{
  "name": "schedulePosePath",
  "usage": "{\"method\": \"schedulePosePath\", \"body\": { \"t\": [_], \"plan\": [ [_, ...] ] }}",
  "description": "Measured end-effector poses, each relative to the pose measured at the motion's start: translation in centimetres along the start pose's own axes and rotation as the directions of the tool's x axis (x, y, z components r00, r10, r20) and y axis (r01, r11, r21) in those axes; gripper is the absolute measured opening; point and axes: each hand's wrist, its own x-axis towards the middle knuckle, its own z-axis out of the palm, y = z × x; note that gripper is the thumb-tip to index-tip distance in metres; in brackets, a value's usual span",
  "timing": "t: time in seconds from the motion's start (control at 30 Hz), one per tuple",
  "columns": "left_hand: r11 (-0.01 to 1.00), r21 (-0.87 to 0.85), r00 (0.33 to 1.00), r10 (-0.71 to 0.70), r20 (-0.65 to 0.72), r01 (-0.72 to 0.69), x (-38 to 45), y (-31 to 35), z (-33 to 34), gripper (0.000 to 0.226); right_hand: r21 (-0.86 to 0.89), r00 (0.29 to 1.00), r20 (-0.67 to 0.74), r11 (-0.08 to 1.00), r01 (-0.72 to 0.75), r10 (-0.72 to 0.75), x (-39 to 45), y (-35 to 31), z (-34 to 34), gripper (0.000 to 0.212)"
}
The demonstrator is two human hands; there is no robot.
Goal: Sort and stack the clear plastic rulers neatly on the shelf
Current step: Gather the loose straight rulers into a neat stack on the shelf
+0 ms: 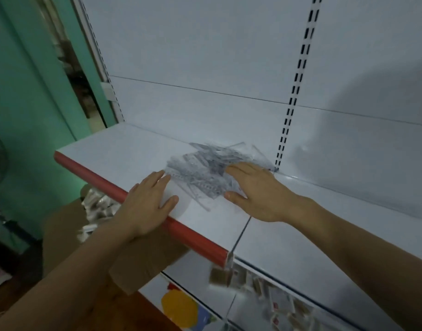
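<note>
Sorting has barely begun: the rulers (210, 170) lie in a crisscrossed heap mid-frame on the shelf (124, 149), left hand (147, 201) and right hand (255, 189) flat beside it, fingers spread, grasping nothing.

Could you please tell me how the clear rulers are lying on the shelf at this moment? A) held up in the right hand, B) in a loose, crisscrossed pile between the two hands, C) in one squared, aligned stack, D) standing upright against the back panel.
B: the clear rulers lie scattered at mixed angles on the shelf, with the left hand and right hand flat on either side.
</note>
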Motion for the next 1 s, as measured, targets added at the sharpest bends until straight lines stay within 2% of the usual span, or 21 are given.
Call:
{"method": "schedulePosePath", "body": {
  "t": [0.17,0.27,0.37,0.47,0.63,0.8,0.87,0.93,1.0],
  "plan": [
    [0.997,-0.01,0.994,0.081,0.079,-0.081,4.5,-3.2,0.4,0.085,-0.022,0.998,-0.017,0.998,-0.053,0.053,3.6,0.0,0.7,0.058],
    [0.982,-0.054,0.98,0.185,0.077,-0.181,8.1,-4.3,0.5,0.099,-0.035,0.99,-0.078,0.992,-0.121,0.118,4.6,0.6,1.1,0.054],
    [0.949,-0.075,0.947,0.312,0.072,-0.307,11.7,-6.0,0.7,0.102,-0.077,0.978,-0.12,0.981,-0.18,0.171,5.6,0.1,1.8,0.044],
    [0.893,-0.116,0.895,0.443,0.051,-0.436,14.7,-7.3,0.6,0.103,-0.114,0.976,-0.109,0.973,-0.199,0.187,7.2,-1.5,2.8,0.048],
    [0.803,-0.275,0.84,0.542,-0.03,-0.528,18.5,-8.3,0.6,0.073,-0.221,0.96,-0.057,0.934,-0.281,0.275,9.8,-3.4,3.7,0.048],
    [0.685,-0.466,0.807,0.578,-0.121,-0.561,19.0,-10.1,2.8,0.042,-0.077,0.911,-0.137,0.913,-0.401,0.389,10.3,-4.2,5.1,0.03],
    [0.651,-0.52,0.814,0.556,-0.169,-0.552,19.0,-10.4,3.1,0.034,-0.021,0.881,-0.148,0.889,-0.457,0.45,10.5,-4.6,5.1,0.027],
    [0.653,-0.537,0.833,0.516,-0.2,-0.534,19.1,-10.3,2.9,0.031,-0.035,0.863,-0.19,0.875,-0.483,0.468,10.5,-4.8,5.1,0.022],
    [0.666,-0.538,0.841,0.514,-0.171,-0.516,19.2,-10.3,2.9,0.039,-0.043,0.851,-0.243,0.871,-0.489,0.466,10.4,-5.0,5.4,0.017]
  ]
}}
